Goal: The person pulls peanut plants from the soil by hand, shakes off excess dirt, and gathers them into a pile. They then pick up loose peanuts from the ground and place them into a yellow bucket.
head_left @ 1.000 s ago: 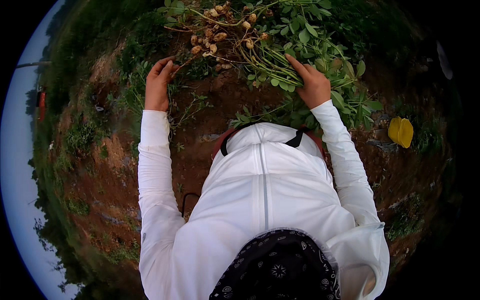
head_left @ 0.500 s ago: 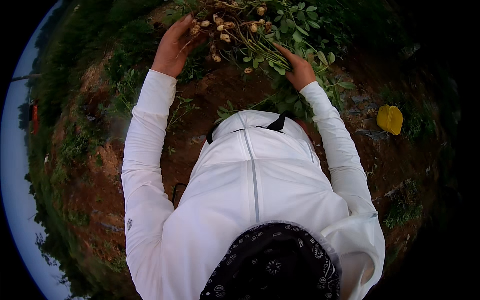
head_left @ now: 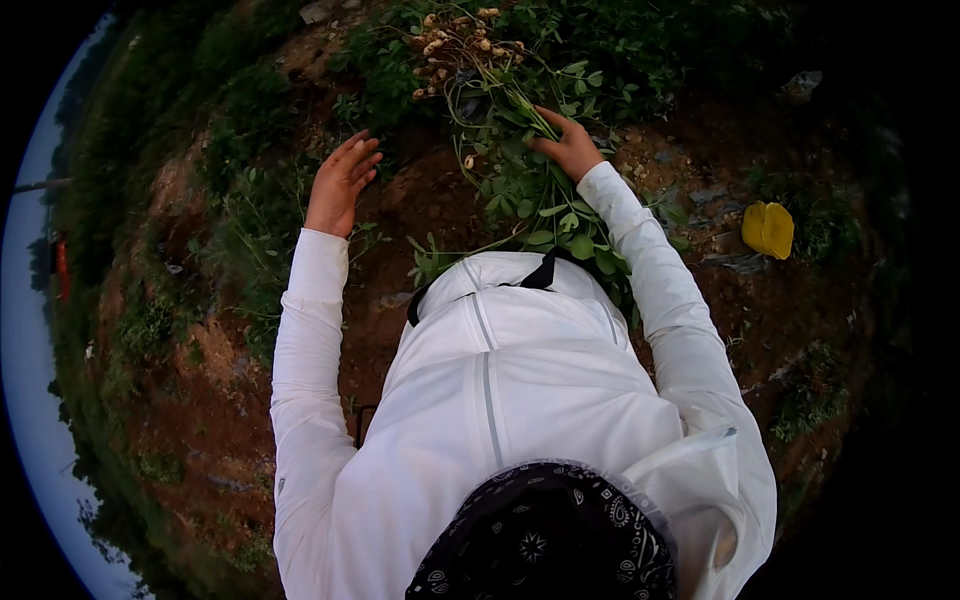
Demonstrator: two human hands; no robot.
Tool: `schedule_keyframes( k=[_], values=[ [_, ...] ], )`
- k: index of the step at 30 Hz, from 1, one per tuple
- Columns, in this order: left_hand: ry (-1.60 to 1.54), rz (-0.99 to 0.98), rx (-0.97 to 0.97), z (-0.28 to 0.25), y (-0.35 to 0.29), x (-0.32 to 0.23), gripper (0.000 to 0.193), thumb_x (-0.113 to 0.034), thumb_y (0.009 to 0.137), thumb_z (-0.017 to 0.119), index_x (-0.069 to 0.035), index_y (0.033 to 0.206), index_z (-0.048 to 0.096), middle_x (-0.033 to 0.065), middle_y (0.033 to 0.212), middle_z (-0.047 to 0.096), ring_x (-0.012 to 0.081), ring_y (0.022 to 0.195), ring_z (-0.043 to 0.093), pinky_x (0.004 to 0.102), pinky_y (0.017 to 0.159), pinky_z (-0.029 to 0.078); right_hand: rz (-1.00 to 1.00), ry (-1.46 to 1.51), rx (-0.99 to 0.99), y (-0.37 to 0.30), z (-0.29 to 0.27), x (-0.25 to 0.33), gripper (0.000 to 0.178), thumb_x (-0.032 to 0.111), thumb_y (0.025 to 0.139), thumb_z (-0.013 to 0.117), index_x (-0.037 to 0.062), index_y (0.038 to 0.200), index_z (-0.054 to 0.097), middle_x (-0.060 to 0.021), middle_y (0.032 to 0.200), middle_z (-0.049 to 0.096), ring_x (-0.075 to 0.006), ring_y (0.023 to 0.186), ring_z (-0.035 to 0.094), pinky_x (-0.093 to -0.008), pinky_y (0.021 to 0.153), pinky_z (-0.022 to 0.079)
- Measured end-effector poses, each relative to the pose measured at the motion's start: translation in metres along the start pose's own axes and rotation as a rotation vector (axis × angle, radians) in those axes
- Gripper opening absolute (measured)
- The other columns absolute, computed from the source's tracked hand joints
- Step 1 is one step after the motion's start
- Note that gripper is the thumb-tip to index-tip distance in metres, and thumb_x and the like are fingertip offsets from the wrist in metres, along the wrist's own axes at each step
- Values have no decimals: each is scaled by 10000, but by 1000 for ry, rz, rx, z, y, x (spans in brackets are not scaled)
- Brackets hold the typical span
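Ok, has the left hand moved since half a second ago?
Yes: judged against the yellow object lying at right, the left hand has drawn back toward the person's white jacket.

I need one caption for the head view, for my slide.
Right grip around stems, peanuts at their far end; left grip open and empty.

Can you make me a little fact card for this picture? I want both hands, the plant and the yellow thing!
Left hand: open, nothing seen in it
Right hand: gripping green stems
Peanut pods: mostly bunched at the plant's far end
Leaves: between right hand and the person's lap
Yellow thing: on the ground, far right; can't tell what
Jacket: white
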State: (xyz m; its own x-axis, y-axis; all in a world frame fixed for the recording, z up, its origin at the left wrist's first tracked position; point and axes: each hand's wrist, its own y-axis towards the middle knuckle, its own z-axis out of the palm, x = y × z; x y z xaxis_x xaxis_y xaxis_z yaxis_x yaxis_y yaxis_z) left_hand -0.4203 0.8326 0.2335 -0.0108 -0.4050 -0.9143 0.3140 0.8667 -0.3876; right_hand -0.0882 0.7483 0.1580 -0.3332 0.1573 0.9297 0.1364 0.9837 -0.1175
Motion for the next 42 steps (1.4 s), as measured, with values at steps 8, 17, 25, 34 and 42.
schedule_keyframes(
  k=[8, 17, 25, 34, 42],
  values=[
    [143, -61, 170, -38, 3, 3, 512, -358, 916, 517, -68, 1329, 426, 75, 1298, 501, 219, 1212, 446, 355, 1006, 325, 22, 419, -46, -4, 46, 28, 647, 133, 781, 690, 18, 1346, 396, -99, 1252, 534, -162, 1090, 526, -285, 921, 413],
    [-20, -80, 196, -14, 5, -49, 1090, -401, 752, 730, -79, 1448, -44, 165, 1486, 130, 311, 1352, 192, 465, 1073, 188, -221, -532, -363, -46, 165, 114, 853, 59, 652, 708, 272, 1387, 331, -111, 904, 580, -331, 751, 586, -416, 627, 485],
    [-166, -111, 33, -25, 11, -37, 963, -201, 718, 777, -45, 1409, 125, 162, 1421, 271, 301, 1313, 274, 467, 976, 360, -495, -794, -555, -53, 195, 125, 745, 27, 612, 601, 259, 1307, 471, -68, 695, 444, -242, 567, 523, -347, 526, 463],
    [-208, 169, -49, -13, -22, -14, 563, 8, 752, 685, -13, 1238, 402, 131, 1203, 519, 254, 1090, 523, 382, 892, 449, -391, -468, -208, -90, 154, 135, 717, 239, 689, 760, 188, 1321, 426, -195, 1360, 334, -393, 1204, 400, -433, 945, 408],
    [-156, 250, 146, -9, -66, -18, 357, -16, 839, 505, -28, 1195, 487, 107, 1149, 570, 256, 1034, 569, 380, 869, 479, -548, -556, -695, -101, 76, 157, 813, 476, 734, 690, 186, 1395, 314, -180, 1428, 258, -377, 1316, 248, -547, 1041, 201]
  ],
)
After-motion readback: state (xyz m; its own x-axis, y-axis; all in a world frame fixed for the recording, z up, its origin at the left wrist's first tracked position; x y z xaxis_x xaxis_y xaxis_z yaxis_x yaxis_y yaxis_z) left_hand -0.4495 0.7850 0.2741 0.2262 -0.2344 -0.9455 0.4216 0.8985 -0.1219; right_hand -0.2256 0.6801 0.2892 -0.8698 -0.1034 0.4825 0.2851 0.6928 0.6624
